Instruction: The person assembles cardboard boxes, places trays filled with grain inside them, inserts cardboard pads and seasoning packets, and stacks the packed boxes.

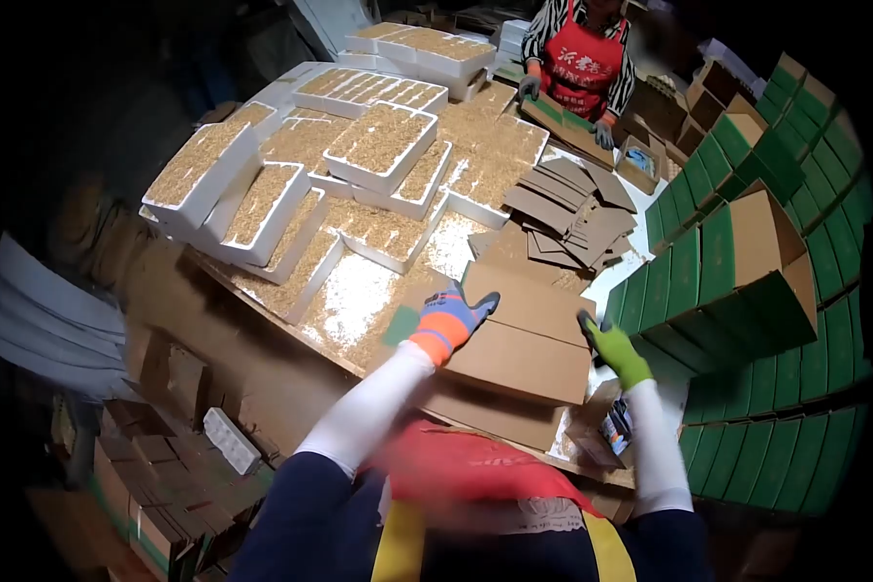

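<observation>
Brown cardboard carton, one, flat-faced, at the table's (354, 296) near edge; left hand (456, 315) on its left end, thumb and fingers apart; right hand (618, 351) at its right end, whether clamped I cannot tell from this angle. Left of the carton (519, 351): bare white tabletop, then grain-filled, smooth-walled foam trays (409, 163); right: stacked green boxes (718, 254), leaving a narrow gap.

Touching a rectangular brown cardboard box (519, 359) with orange-and-blue-gloved left hand (453, 314) and green-and-black-gloved right hand (616, 349), near white rectangular tray (412, 155).
</observation>
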Available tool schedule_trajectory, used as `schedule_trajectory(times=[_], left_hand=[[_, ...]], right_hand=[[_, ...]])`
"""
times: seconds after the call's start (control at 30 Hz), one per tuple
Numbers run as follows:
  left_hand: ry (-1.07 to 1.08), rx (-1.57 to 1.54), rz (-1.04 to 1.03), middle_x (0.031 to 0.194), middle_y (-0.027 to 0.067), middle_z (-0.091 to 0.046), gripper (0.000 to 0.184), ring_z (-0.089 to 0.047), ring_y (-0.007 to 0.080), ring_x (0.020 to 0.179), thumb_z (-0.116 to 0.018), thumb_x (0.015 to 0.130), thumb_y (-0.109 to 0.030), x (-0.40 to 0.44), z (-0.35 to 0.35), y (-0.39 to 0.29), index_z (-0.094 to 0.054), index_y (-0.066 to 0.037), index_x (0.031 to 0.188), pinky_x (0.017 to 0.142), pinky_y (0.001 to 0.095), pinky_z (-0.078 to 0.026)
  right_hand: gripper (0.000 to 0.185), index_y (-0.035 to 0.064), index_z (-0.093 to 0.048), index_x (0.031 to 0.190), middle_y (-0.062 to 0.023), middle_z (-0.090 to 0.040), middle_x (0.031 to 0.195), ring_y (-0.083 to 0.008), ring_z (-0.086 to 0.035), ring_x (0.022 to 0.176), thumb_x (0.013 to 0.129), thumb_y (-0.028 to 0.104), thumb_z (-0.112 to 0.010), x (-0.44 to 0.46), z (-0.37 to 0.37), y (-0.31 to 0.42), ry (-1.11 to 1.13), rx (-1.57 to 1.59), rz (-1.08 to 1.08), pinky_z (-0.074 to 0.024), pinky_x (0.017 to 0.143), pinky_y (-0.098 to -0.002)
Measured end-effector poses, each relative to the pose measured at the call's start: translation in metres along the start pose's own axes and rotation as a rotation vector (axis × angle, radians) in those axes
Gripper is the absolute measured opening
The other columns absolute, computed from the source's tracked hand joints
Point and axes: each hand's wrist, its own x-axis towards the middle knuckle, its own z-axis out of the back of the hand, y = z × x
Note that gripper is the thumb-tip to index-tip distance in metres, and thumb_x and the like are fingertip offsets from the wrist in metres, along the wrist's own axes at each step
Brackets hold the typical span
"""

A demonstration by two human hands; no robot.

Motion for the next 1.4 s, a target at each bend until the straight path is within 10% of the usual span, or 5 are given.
schedule_trajectory(times=[0.23,0.47,0.6,0.8,1.4], left_hand=[[-0.458,0.006,-0.812,0.136,0.0272,-0.042,0.089,-0.046,0.0399,0.123,-0.07,0.075,-0.048,-0.074,0.001,-0.007,-0.033,0.004,0.138,0.1,0.042,-0.04],[0.027,-1.296,-0.163,0.137,0.0152,-0.048,0.06,-0.05,0.0241,0.122,-0.051,0.092,-0.039,-0.035,0.066,0.037,-0.037,-0.006,0.141,0.098,0.0331,-0.041],[-0.092,0.355,-0.124,0.101,0.0243,-0.064,0.046,-0.063,0.0372,0.091,-0.048,0.087,-0.04,-0.015,0.038,0.074,-0.057,0.0,0.107,0.084,0.0438,-0.047],[-0.122,0.045,-0.079,0.099,0.0256,-0.064,0.045,-0.06,0.0432,0.091,-0.051,0.086,-0.032,-0.013,0.027,0.091,-0.05,-0.002,0.12,0.084,0.0461,-0.047],[0.021,-0.145,-0.187,0.141,0.028,-0.033,0.072,-0.042,0.0408,0.124,-0.049,0.09,-0.039,-0.008,0.051,0.103,-0.024,0.004,0.142,0.1,0.0419,-0.041]], right_hand=[[0.073,0.01,-0.02,0.146,-0.0174,-0.046,0.137,-0.0386,-0.049,0.12,0.092,0.053,-0.045,-0.104,0.032,-0.021,1.006,1.199,0.123,-0.0479,0.084,-0.061],[0.072,0.0012,-0.034,0.134,-0.0151,-0.053,0.123,-0.0253,-0.054,0.11,0.079,0.026,-0.073,-0.036,-0.111,-0.058,0.084,0.733,0.791,-0.0483,0.09,-0.037],[0.103,0.0014,-0.028,0.14,-0.0214,-0.033,0.14,-0.0369,-0.031,0.13,0.06,0.039,-0.081,0.02,-0.186,-0.135,-0.252,-0.374,0.867,-0.0239,0.108,-0.0458],[0.036,-0.001,-0.055,0.118,-0.0113,-0.058,0.107,-0.0186,-0.056,0.094,0.082,-0.002,-0.053,0.026,-0.04,0.026,-0.64,0.36,0.861,-0.046,0.086,-0.031],[0.044,0.0049,-0.061,0.101,-0.0046,-0.064,0.092,-0.0153,-0.057,0.085,0.092,0.047,-0.052,0.237,-0.111,0.355,-0.257,0.049,0.756,-0.0452,0.077,-0.0296]])
